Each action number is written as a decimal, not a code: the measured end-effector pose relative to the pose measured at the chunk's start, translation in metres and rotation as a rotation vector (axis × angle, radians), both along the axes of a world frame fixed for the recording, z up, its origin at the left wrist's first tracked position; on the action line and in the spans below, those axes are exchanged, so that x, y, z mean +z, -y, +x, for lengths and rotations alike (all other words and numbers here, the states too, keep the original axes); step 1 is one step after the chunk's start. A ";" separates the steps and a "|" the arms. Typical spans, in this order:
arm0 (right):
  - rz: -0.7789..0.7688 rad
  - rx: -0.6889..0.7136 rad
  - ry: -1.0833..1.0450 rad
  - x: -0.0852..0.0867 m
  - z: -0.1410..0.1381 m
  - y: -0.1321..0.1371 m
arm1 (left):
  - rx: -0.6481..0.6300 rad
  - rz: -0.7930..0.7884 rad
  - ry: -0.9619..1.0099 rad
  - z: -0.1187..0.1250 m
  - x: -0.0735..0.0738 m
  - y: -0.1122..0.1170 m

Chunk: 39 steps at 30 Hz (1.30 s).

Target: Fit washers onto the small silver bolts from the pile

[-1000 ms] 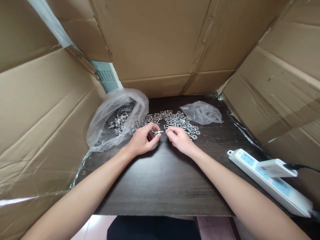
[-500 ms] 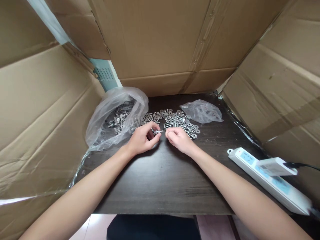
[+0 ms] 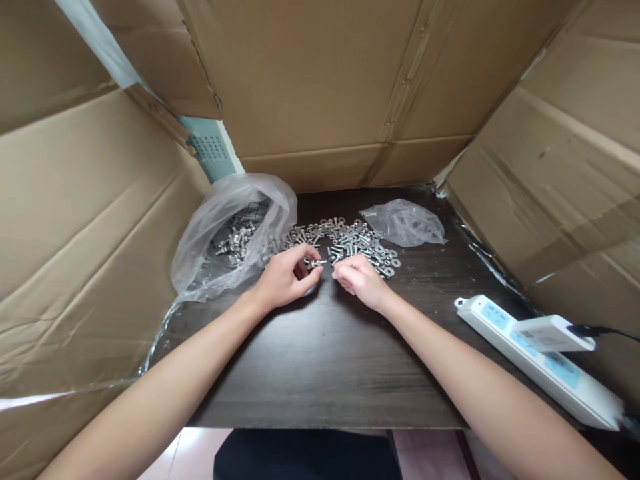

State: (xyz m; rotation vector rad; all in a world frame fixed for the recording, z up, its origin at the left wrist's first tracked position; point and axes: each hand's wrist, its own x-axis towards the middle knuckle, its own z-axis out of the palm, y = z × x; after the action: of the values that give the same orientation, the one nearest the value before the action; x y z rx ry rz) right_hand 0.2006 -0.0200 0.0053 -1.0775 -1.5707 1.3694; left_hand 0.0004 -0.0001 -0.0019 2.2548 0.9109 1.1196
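Observation:
My left hand (image 3: 289, 279) pinches a small silver bolt (image 3: 319, 263) between thumb and fingertips, its shank pointing right. Just right of the bolt's tip, my right hand (image 3: 361, 280) is closed, thumb against curled fingers. Whatever it pinches, if anything, is too small or hidden to make out. A gap separates the two hands. Right behind them spreads a loose pile of silver bolts, nuts and washers (image 3: 354, 241) on the dark table (image 3: 310, 360). Farther left, an open clear plastic bag (image 3: 200, 247) holds more metal hardware.
A second clear plastic bag (image 3: 406, 223) lies flat behind the pile on the right. On the right side of the table is a white power strip (image 3: 540, 363) with a white adapter (image 3: 553, 333) and black cable. Cardboard walls (image 3: 320, 80) enclose the back and both sides.
My right hand has shifted very slightly right, away from the bolt, and its fingers have curled a little. My left hand and the bolt stay in place.

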 end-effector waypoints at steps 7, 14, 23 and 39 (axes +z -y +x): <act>-0.025 0.002 0.004 0.002 -0.001 0.001 | -0.003 0.012 -0.007 0.000 0.000 -0.001; -0.046 -0.009 -0.033 0.000 -0.001 0.000 | -0.005 -0.001 -0.006 0.000 -0.001 0.000; -0.030 -0.024 -0.086 0.001 -0.001 0.002 | -0.003 0.010 -0.014 0.000 0.000 0.000; 0.089 0.015 0.032 -0.004 -0.001 -0.001 | -0.003 -0.018 -0.021 0.000 -0.002 -0.001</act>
State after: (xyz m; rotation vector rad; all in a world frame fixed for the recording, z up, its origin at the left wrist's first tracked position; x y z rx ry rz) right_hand 0.1991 -0.0189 0.0012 -1.0406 -1.6507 1.2849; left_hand 0.0000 0.0009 -0.0039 2.2570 0.9215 1.0838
